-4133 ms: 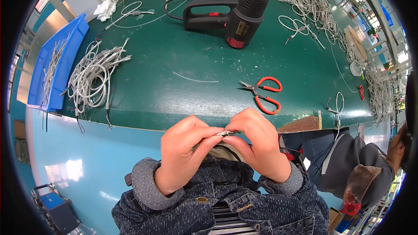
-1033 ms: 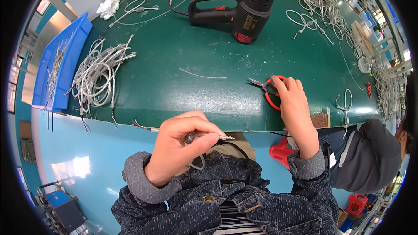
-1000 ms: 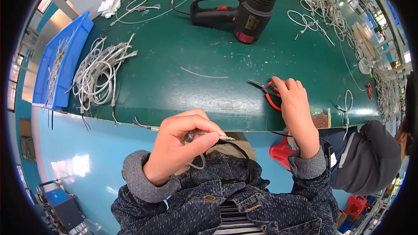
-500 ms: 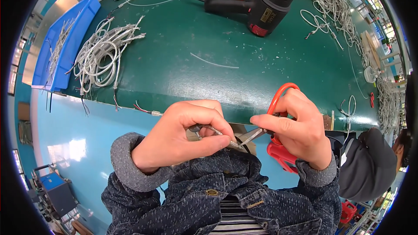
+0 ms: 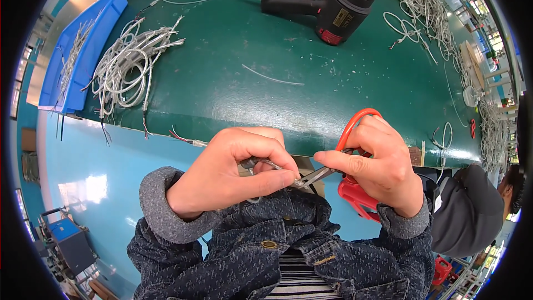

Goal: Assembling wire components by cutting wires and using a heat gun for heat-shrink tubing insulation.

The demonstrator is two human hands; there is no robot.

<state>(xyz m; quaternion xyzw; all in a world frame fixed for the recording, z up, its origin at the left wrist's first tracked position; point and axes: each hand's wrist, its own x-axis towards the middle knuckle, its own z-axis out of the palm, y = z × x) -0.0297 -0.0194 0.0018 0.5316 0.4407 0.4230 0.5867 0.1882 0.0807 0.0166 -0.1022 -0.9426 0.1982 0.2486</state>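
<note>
In front of my body, just off the table's near edge, my left hand (image 5: 236, 166) pinches a grey cable (image 5: 191, 142). One end of the cable, with bare thin wires, sticks out to the left of the fist. Its other end shows past my fingertips, between the blades of the scissors. My right hand (image 5: 372, 164) grips those scissors (image 5: 355, 128) by their orange-red handles. The blades point left and reach the cable end beside my left thumb. Most of the cable inside the left fist is hidden.
A bundle of grey cables (image 5: 125, 69) lies at the left of the green table (image 5: 222, 100), beside a blue tray (image 5: 114, 11) of wires. A black heat gun (image 5: 347, 5) rests at the back. More cables (image 5: 425, 5) pile up at right. A person (image 5: 466, 211) sits right.
The scissor blades have closed in more on the cable end at my left fingertips. My right hand has shifted slightly left. My left hand stays nearly still.
</note>
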